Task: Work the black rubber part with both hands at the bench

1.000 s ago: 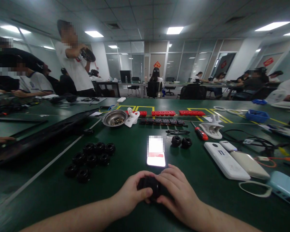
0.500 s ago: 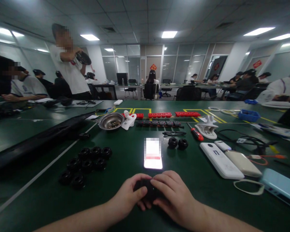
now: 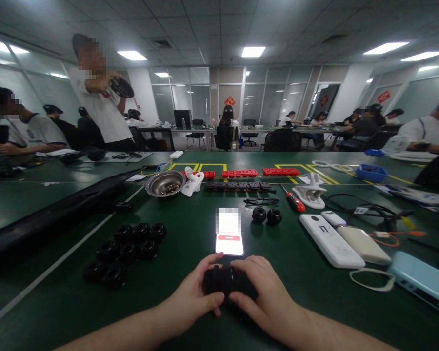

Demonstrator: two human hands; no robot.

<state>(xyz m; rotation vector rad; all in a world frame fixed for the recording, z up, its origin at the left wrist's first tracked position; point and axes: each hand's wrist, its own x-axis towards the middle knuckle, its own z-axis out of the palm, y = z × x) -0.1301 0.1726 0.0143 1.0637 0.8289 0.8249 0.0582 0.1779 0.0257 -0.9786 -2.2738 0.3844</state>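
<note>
Between my two hands is a dark black round part [image 3: 225,280], close to the front edge of view. My left hand [image 3: 199,287] is closed around its left side, thumb in front. From the right, my right hand [image 3: 259,287] grips it with fingers on top and thumb below. Its exact kind is hard to make out. Just beyond lies a phone [image 3: 229,234] with a bright screen. A group of several glossy black ring-shaped parts [image 3: 128,251] lies to the left. Two more black rounded parts [image 3: 266,216] sit right of the phone.
A metal bowl [image 3: 165,184] holds small brass-coloured pieces. Red strips [image 3: 239,173] and a black strip [image 3: 237,186] lie behind the phone. A screwdriver [image 3: 295,201], white power bank [image 3: 331,241] and light-blue case [image 3: 424,280] are at right. A long black bag [image 3: 58,212] stretches left.
My right hand's fingers have shifted and spread along the black part, and more of it shows. My left thumb has moved slightly lower. The whole view has shifted slightly.
</note>
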